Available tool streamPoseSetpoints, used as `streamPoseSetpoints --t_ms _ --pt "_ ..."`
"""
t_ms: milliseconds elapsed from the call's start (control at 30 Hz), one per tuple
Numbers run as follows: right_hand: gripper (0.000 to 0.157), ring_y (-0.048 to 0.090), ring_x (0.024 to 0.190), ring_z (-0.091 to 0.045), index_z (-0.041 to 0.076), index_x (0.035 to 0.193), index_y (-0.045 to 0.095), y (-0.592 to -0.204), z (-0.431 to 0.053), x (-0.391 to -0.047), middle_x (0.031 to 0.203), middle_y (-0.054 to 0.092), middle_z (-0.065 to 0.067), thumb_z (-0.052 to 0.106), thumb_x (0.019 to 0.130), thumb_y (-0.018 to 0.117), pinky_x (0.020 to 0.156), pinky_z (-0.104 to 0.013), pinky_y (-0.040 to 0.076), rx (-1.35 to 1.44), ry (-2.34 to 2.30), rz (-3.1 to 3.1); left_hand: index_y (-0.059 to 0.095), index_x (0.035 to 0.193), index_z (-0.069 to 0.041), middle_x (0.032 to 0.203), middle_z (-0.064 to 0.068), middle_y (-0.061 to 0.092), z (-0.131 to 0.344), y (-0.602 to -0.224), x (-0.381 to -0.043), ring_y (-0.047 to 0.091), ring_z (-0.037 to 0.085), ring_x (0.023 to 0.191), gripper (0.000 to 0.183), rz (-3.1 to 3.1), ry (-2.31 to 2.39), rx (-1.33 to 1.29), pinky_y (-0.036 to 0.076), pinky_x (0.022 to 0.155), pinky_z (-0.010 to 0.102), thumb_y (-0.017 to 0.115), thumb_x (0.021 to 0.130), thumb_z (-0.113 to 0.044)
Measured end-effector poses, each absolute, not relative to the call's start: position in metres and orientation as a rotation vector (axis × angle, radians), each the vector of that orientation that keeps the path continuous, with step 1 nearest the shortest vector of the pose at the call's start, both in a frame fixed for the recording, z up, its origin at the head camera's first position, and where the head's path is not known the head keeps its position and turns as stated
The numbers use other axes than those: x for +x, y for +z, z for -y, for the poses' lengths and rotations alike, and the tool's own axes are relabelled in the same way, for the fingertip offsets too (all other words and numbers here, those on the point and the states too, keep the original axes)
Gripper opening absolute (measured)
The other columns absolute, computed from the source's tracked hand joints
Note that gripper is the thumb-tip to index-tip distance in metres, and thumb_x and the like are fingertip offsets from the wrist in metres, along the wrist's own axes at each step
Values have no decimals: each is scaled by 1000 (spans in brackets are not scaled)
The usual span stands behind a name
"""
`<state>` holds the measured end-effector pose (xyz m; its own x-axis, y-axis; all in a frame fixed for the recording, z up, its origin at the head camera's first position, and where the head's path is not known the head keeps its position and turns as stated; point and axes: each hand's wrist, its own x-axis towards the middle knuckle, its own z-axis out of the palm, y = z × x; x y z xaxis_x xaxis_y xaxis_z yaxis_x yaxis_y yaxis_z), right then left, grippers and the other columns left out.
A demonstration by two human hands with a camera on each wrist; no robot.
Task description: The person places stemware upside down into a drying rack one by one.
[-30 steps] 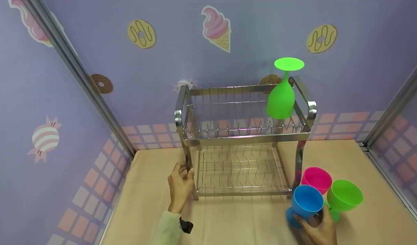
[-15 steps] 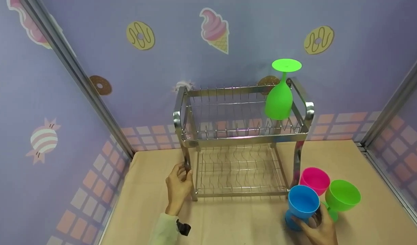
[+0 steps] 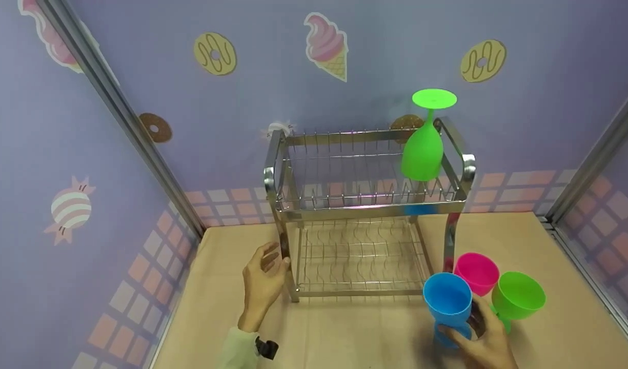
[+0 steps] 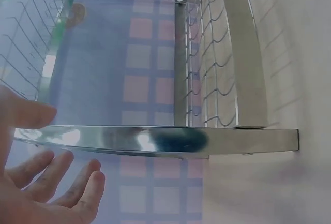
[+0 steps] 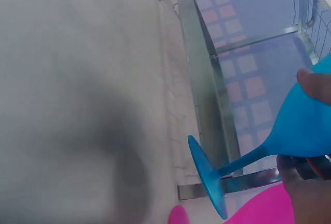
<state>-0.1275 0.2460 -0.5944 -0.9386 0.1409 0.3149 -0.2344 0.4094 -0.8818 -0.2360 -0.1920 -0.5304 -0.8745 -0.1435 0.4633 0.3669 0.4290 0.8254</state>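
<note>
At centre stands a two-tier silver metal rack [image 3: 365, 210]; I count one tall neon-green plastic goblet [image 3: 422, 156] on it, inverted, top right. Off it remain the pink plastic cup [image 3: 478, 271] and lime plastic goblet [image 3: 519, 296], right, and the blue plastic goblet [image 3: 448, 300], lifted near right, gripped by the right hand [image 3: 488, 341]. The left hand [image 3: 262, 284] (fingers loosely parted, holding nothing) is just beside the rack's left post.

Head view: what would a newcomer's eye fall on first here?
Likely the bright green goblet, upside down at the right end of the upper tier of the metal rack. Then the blue goblet in the right hand, a pink goblet behind it and an upright green goblet to its right.
</note>
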Motion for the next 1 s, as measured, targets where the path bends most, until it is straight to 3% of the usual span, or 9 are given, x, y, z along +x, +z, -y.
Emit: streamPoseSetpoints --t_ms 367,533,700,800,933,1000 --pt "93 57 119 10 9 147 58 -552 -240 -131 135 68 -3 12 65 104 100 -11 50 284 1263 2424 62 140 0 140 22 67 171 -506 -216 70 44 120 54 2238 -1433 -383 62 100 57 84 91 -8" --pt "101 57 124 6 9 147 60 -533 -233 -135 135 69 -5 4 57 106 106 -6 44 454 1157 2324 59 142 1 143 22 64 158 -497 -207 71 42 121 57 2270 -1502 -517 62 100 56 84 93 -14" --pt "106 65 125 -16 9 149 61 -519 -227 -142 137 67 -10 2 54 106 114 -5 34 535 1032 2284 58 144 -2 144 20 63 147 -491 -201 70 42 123 58 2295 -1568 -631 61 102 56 83 93 -16" --pt "104 69 120 -36 6 147 62 -513 -224 -147 136 67 -14 3 52 107 112 -29 51 550 926 2288 58 145 -3 145 19 63 141 -491 -199 70 41 124 59 2313 -1590 -682 62 103 55 83 94 -19" --pt "102 71 116 -43 1 143 64 -508 -220 -154 134 66 -19 1 51 107 96 -63 57 576 833 2277 58 147 -8 148 15 63 133 -492 -199 69 38 127 60 2360 -1600 -714 61 104 50 83 94 -23" --pt "102 70 117 -41 1 143 63 -507 -217 -159 135 65 -19 -2 50 106 95 -65 58 594 809 2273 58 147 -8 149 15 62 130 -492 -200 69 37 127 61 2375 -1599 -731 61 105 50 83 94 -25"
